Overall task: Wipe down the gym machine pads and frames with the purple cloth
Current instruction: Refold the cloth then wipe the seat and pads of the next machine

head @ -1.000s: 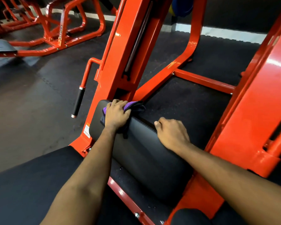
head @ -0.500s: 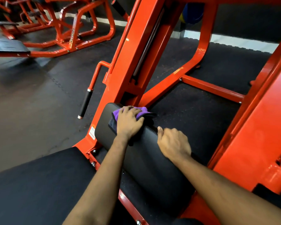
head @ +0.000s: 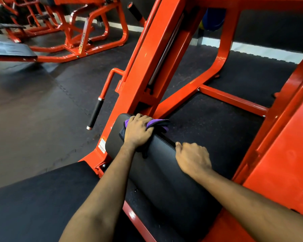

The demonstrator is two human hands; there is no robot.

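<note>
A black roll pad (head: 166,170) lies across the middle of an orange machine frame (head: 147,70). My left hand (head: 138,131) presses the purple cloth (head: 156,123) onto the pad's far left end, fingers curled over the cloth and the pad's far edge. Purple folds stick out to the right of that hand. My right hand (head: 192,158) grips the pad's far edge a little to the right, fingers curled over it and hidden behind the pad.
A black flat pad (head: 33,203) lies at lower left. A black-gripped handle (head: 95,112) hangs left of the frame. A thick orange beam (head: 287,145) rises at the right. More orange machines (head: 80,37) stand at the back left on dark rubber floor (head: 33,110).
The view has shifted a little, so the pad sits lower in the frame. My left hand with the cloth stays at the pad's left end; my right hand keeps its hold on the edge.
</note>
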